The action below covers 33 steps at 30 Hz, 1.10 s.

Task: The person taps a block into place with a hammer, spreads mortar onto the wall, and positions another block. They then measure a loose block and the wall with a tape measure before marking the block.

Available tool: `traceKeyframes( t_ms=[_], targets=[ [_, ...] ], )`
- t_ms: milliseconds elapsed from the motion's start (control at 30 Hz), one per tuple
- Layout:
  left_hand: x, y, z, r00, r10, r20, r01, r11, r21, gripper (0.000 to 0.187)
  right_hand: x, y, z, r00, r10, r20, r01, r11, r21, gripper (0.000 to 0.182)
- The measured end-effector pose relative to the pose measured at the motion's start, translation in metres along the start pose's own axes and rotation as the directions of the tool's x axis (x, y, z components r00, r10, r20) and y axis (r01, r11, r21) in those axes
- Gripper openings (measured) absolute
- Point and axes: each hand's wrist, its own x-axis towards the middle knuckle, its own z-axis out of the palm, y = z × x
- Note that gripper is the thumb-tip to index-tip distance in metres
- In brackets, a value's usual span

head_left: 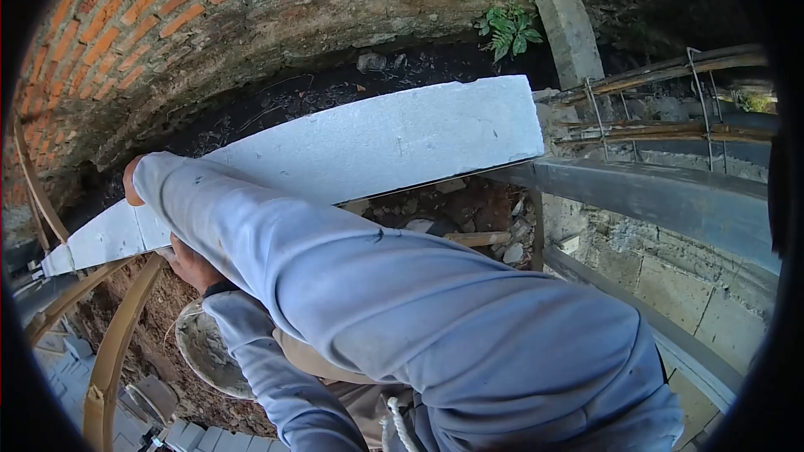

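A row of white blocks (pixel 402 134) forms a long, low wall across the view, with a joint near its left part. My right arm reaches over it in a grey-blue sleeve. Only a small part of my right hand (pixel 131 181) shows, at the far edge of the blocks; its fingers are hidden. My left hand (pixel 194 266), with a dark band at the wrist, is at the near edge of the left blocks, its fingers curled against that edge. Below it, a round bucket (pixel 209 347) with grey residue stands partly behind my left sleeve.
A curved-looking brick wall (pixel 159 8) rises beyond the blocks. Bamboo strips (pixel 117 351) slant at the lower left. On the right are a grey beam (pixel 653 201), a concrete post (pixel 569 38) and wire-tied rods (pixel 670 130). Rubble (pixel 494 209) lies below the blocks.
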Motion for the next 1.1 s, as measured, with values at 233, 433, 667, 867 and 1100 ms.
traceKeyframes(
  t_ms=[233, 433, 667, 867, 1100],
  targets=[
    [0.003, -0.02, 0.0, 0.998, 0.057, 0.014, -0.059, 0.993, 0.107, 0.043, -0.027, -0.001, -0.013, 0.999, -0.006, 0.048, 0.003, 0.999, 0.051, 0.038],
    [-0.005, -0.006, 0.007, 0.973, 0.23, -0.022, -0.23, 0.973, 0.015, 0.04, -0.052, -0.002, -0.01, 0.997, 0.025, -0.067, -0.019, 0.996, 0.092, 0.035],
    [0.005, -0.033, 0.025, 0.999, -0.027, -0.035, 0.008, 0.886, -0.463, 0.05, -0.169, -0.021, -0.003, 0.759, -0.007, -0.651, 0.295, 0.895, 0.335, 0.023],
    [-0.01, 0.06, 0.013, 0.968, -0.251, -0.006, 0.17, 0.676, -0.717, 0.091, -0.381, 0.054, 0.018, 0.764, 0.096, -0.638, 0.329, 0.793, 0.512, 0.019],
    [-0.013, 0.061, 0.012, 0.968, -0.249, -0.037, 0.142, 0.659, -0.739, 0.092, -0.493, 0.137, 0.045, 0.832, 0.492, 0.255, -0.471, 0.384, 0.794, 0.021]
  ],
)
